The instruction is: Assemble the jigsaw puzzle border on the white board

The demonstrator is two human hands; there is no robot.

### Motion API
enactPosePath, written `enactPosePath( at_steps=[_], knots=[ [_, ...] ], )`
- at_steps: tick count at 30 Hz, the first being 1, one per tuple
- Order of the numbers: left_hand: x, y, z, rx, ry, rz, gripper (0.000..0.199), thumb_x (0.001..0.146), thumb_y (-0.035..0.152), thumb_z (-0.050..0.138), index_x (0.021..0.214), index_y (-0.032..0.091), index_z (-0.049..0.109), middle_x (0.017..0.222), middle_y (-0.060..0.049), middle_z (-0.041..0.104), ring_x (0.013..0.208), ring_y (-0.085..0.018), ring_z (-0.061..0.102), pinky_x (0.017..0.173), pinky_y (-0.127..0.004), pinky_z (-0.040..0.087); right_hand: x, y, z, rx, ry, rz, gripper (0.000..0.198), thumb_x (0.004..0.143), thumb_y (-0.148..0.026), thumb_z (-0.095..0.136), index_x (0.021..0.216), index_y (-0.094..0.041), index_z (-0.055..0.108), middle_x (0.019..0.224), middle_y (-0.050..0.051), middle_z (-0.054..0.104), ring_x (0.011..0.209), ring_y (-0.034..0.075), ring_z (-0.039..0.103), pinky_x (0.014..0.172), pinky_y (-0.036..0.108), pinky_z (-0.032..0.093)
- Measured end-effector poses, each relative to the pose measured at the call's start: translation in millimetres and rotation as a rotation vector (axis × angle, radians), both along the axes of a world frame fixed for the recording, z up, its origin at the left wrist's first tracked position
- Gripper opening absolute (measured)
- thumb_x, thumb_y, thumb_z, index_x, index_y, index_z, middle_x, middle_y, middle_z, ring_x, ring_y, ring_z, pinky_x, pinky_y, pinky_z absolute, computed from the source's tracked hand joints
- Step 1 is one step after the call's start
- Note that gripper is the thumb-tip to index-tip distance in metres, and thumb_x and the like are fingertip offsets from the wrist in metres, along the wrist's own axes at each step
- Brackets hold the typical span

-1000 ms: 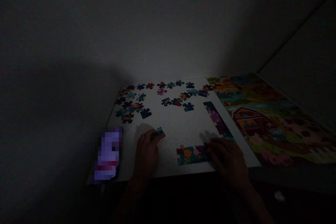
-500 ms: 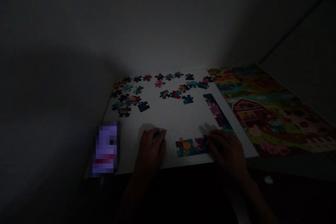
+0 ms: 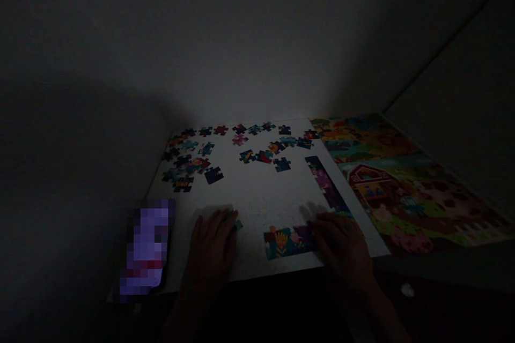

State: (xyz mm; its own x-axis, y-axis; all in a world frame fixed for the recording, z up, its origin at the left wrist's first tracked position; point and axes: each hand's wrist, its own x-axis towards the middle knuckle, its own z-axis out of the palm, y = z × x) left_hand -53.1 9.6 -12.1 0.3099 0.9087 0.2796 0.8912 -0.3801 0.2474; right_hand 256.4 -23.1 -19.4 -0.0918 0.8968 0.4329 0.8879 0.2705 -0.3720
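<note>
Dim scene. The left hand (image 3: 212, 246) pinches a puzzle piece (image 3: 237, 224) on the white board (image 3: 257, 198), mostly hidden under its fingertips. The right hand (image 3: 341, 244) rests flat on the joined strip (image 3: 287, 241); finger spread is lost in shadow.

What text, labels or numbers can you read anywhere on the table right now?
None can be read.
Puzzle poster: a barn picture only, too dark to show any lettering.
Phone screen: blurred out, unreadable.
Loose puzzle pieces and joined strip: colours only, no words.
</note>
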Motion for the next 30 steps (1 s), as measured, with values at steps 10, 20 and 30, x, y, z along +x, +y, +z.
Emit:
enactPosePath(
  at_steps=[10,20,30],
  knots=[
    [0.2,44.3,-7.4,0.055,-0.069,0.131,0.039,0.091,0.012,0.037,0.116,0.019,0.066,0.135,-0.012,0.059,0.129,-0.027,0.052,0.113,-0.053,0.037,1.0,1.1,-0.3,-0.007,-0.02,0.002,0.018,0.094,-0.031,0.052,0.101,-0.027,0.068,0.107,0.007,0.069,0.097,0.026,0.065,0.084,0.044,0.05],
    [1.5,40.0,-2.6,0.011,-0.131,0.052,0.027,0.093,0.025,0.042,0.104,0.022,0.066,0.134,-0.01,0.06,0.129,-0.026,0.052,0.113,-0.053,0.035,-3.0,3.1,3.4,-0.012,0.003,-0.025,0.019,0.094,-0.029,0.052,0.101,-0.025,0.069,0.106,0.008,0.069,0.097,0.025,0.064,0.083,0.044,0.05],
    [2.9,40.8,-3.8,0.054,-0.102,0.175,0.038,0.093,0.03,0.042,0.125,0.018,0.058,0.138,-0.015,0.056,0.131,-0.031,0.048,0.113,-0.056,0.033,-0.2,13.9,15.6,-0.114,0.06,0.063,0.019,0.096,-0.029,0.049,0.101,-0.024,0.068,0.104,0.008,0.07,0.096,0.024,0.065,0.084,0.041,0.053]
  ],
)
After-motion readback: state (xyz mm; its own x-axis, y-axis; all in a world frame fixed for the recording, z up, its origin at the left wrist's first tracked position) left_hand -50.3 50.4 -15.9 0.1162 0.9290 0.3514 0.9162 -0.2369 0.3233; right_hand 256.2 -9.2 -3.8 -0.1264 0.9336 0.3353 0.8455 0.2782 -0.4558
